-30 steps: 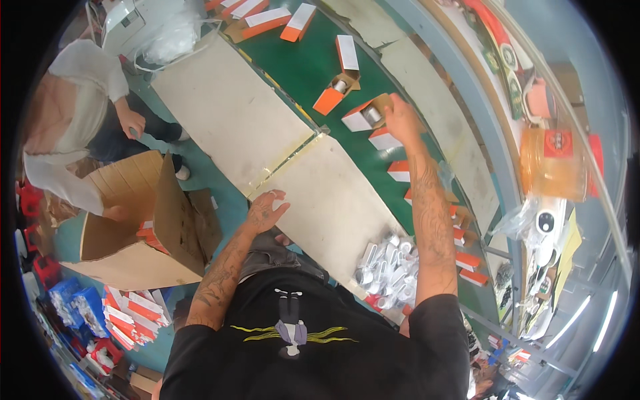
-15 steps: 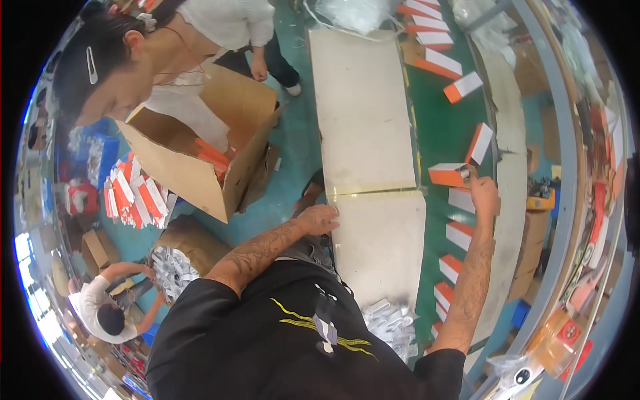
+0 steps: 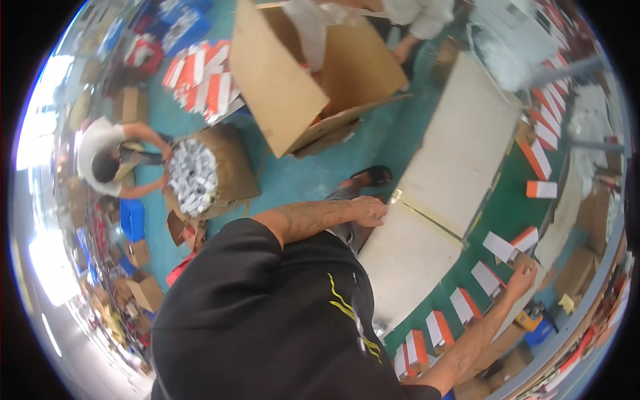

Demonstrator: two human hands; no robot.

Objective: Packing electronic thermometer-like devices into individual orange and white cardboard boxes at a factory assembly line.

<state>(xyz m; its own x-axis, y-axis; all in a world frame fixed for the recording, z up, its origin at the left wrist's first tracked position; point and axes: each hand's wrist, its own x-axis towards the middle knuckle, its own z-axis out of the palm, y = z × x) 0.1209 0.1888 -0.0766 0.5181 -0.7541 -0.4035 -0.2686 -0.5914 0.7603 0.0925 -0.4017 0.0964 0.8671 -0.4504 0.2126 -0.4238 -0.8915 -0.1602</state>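
On the green conveyor belt point(image 3: 445, 283), my right hand point(image 3: 522, 276) is closed at the brown open end of a small white-and-orange carton point(image 3: 499, 247), fingers against its flap. What is inside this end is too blurred to make out. Another carton point(image 3: 526, 238) lies right beside it. Over the near edge of the pale tabletop point(image 3: 407, 257), my left hand point(image 3: 370, 211) is loosely curled, and I see nothing in it.
More cartons point(image 3: 465, 305) line the belt. A large open cardboard box point(image 3: 277, 87) stands at the upper middle, near stacked cartons point(image 3: 207, 80) and a person's arm point(image 3: 403, 48). At left another person point(image 3: 107, 157) reaches to a container of silvery packets point(image 3: 193, 177).
My view has swung, so the belt and table now slant toward the lower right. My right hand stays at a carton's open end; my left remains by the table edge.
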